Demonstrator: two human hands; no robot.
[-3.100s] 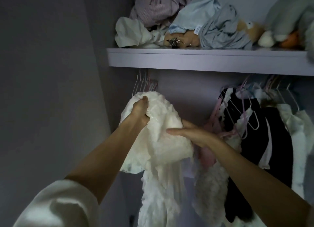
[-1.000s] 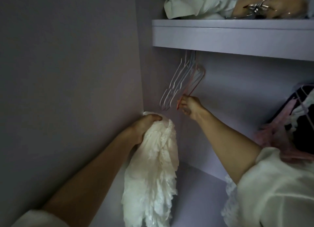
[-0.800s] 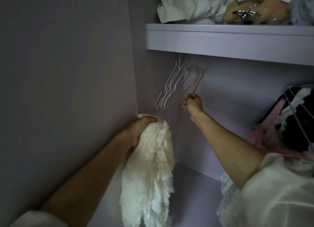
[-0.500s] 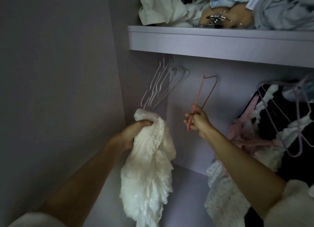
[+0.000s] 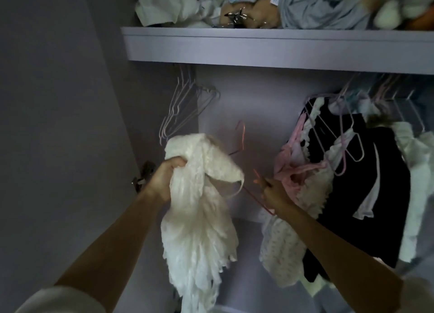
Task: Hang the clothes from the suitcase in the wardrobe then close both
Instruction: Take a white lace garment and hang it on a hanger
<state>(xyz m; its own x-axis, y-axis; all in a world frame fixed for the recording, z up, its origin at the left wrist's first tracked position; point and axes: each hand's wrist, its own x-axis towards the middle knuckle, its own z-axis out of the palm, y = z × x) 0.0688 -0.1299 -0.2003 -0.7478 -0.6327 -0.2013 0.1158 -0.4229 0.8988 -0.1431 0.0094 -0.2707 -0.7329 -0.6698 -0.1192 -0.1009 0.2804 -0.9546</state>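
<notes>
My left hand [image 5: 164, 181] grips the bunched top of a white ruffled garment [image 5: 199, 219], which hangs down in front of the open wardrobe. Close to the garment's right edge, my right hand [image 5: 273, 192] holds a thin pink wire hanger [image 5: 243, 136] off the rail. The hanger's hook points up and one of its arms runs behind the fabric. The suitcase is out of view.
Several empty wire hangers [image 5: 183, 111] hang at the rail's left end. Black, white and pink clothes [image 5: 347, 172] hang to the right. The shelf [image 5: 270, 47] above carries piled clothes and soft toys. A grey wall closes the left side.
My right hand took the pink hanger off the rail and brought it down beside the garment. My left hand raised the garment toward it. The view swung right.
</notes>
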